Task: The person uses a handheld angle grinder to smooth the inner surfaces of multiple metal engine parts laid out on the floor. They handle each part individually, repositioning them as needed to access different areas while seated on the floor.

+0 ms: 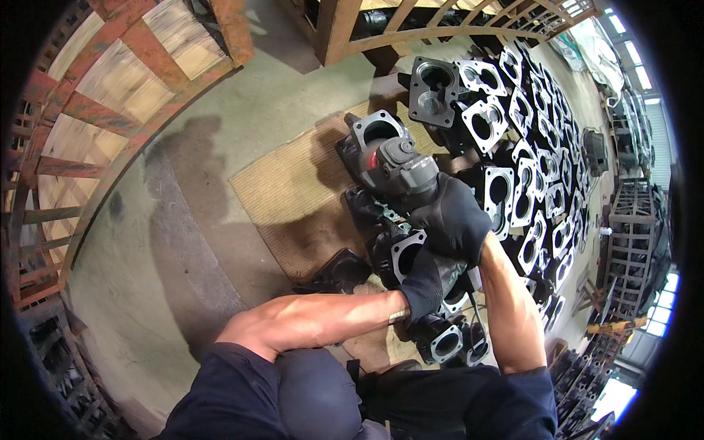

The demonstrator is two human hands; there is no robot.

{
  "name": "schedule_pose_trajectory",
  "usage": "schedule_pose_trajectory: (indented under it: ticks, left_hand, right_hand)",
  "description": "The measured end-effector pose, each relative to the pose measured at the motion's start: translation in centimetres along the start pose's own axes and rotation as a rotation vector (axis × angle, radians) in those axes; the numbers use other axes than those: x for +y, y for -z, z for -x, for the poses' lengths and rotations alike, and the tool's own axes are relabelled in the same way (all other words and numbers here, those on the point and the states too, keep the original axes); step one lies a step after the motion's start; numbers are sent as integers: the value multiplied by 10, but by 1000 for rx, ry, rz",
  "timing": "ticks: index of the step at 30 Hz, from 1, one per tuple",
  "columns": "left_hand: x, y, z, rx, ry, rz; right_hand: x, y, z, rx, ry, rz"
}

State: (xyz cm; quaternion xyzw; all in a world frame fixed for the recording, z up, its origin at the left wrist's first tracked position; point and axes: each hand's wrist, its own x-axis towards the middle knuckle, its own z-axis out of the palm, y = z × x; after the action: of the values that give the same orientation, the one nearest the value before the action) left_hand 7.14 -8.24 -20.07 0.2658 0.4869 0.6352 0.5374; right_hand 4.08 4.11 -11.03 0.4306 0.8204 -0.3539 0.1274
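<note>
An angle grinder (411,172) with a dark grey head is held out in front of me in black gloves. My right hand (456,220) is closed round its body just behind the head. Lower down, my left hand (431,284) is closed at the rear of the tool, its grip partly hidden by the right hand and the glove. The grinder's head is over a black casting with a bare metal flange (380,126); whether the disc touches it cannot be told. A cord (477,312) hangs beside my right forearm. Another flanged casting (407,255) stands just left of my hands.
Rows of similar black castings (524,191) cover the floor to the right. A cardboard sheet (282,198) lies under the nearer ones. Slatted rusty crates (95,117) stand at left, and another metal crate (411,33) is at the far side. Mesh racks (631,227) line the right.
</note>
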Motion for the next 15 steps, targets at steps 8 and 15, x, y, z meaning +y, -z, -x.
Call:
schedule_pose_trajectory:
  ticks: [8,15]
  left_hand:
    - [33,38,-28,-83,-205,-329]
    - [31,37,-11,-114,-119,-370]
  right_hand:
    - [-10,12,-35,77,88,-14]
    - [-11,-1,-29,3,-9,-105]
